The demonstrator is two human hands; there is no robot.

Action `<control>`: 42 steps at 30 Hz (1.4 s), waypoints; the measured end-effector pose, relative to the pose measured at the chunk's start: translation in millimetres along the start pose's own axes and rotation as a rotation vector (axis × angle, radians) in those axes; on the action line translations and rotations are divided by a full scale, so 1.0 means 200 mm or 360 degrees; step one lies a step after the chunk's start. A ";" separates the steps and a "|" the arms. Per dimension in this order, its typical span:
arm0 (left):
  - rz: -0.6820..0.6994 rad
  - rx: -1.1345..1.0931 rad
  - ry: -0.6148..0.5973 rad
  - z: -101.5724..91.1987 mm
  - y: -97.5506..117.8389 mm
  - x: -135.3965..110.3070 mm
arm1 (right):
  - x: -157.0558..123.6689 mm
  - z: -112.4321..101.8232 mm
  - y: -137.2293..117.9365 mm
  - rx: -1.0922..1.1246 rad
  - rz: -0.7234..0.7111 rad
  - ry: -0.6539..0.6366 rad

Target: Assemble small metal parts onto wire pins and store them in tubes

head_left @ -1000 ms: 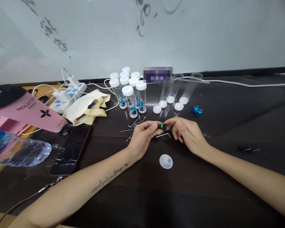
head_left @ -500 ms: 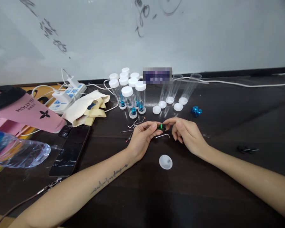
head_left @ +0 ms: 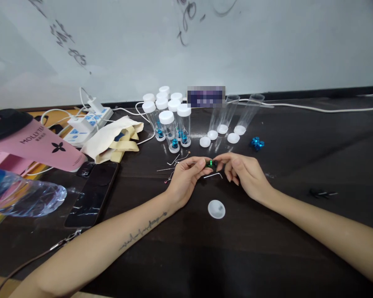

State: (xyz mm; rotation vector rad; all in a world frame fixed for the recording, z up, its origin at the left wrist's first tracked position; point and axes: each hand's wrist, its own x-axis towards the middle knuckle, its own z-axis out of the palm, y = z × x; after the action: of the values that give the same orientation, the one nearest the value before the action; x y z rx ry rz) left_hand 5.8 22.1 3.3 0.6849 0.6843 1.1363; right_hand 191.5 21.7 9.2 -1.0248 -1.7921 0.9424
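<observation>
My left hand (head_left: 186, 176) and my right hand (head_left: 240, 171) meet over the dark table (head_left: 186, 248), fingertips pinched together on a small green part (head_left: 210, 163). A thin metal pin seems to run from the part under my left fingers. A bent metal wire (head_left: 214, 175) lies on the table just below the part. More bent wires (head_left: 174, 163) lie left of my left hand. A white cap (head_left: 216, 209) rests in front of my wrists.
Capped clear vials (head_left: 170, 124) with blue parts stand behind my hands; open tubes (head_left: 233, 109) and loose white caps (head_left: 219, 135) sit to their right, then blue parts (head_left: 257, 143). A phone (head_left: 93, 194), cloth bag (head_left: 115, 140), power strip (head_left: 87, 122), pink cup (head_left: 34, 142) and water bottle (head_left: 21, 196) lie left.
Both hands stay pinched on the green part in almost the same place; the fingers shift slightly around it.
</observation>
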 end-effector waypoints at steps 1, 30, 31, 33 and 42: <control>-0.0002 -0.0001 0.0001 0.00 0.00 0.00 | 0.00 0.00 0.00 0.0006 0.0008 -0.0019; 0.0007 0.0018 0.0007 0.00 -0.01 0.00 | 0.00 0.00 0.01 0.0040 0.0039 -0.0019; 0.0005 0.0018 0.0011 0.00 -0.01 0.00 | 0.00 0.00 0.01 0.0039 0.0045 -0.0018; 0.0004 0.0017 0.0016 0.00 0.00 0.00 | 0.00 0.00 0.01 0.0034 0.0049 -0.0019; 0.0006 0.0013 0.0011 0.00 0.00 0.00 | 0.00 0.00 0.01 0.0028 0.0028 -0.0007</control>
State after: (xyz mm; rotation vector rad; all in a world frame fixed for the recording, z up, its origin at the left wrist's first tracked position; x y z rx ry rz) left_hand 6.6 21.7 3.4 0.6893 0.6942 1.1402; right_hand 192.2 23.0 7.7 -1.0293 -1.7780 0.9705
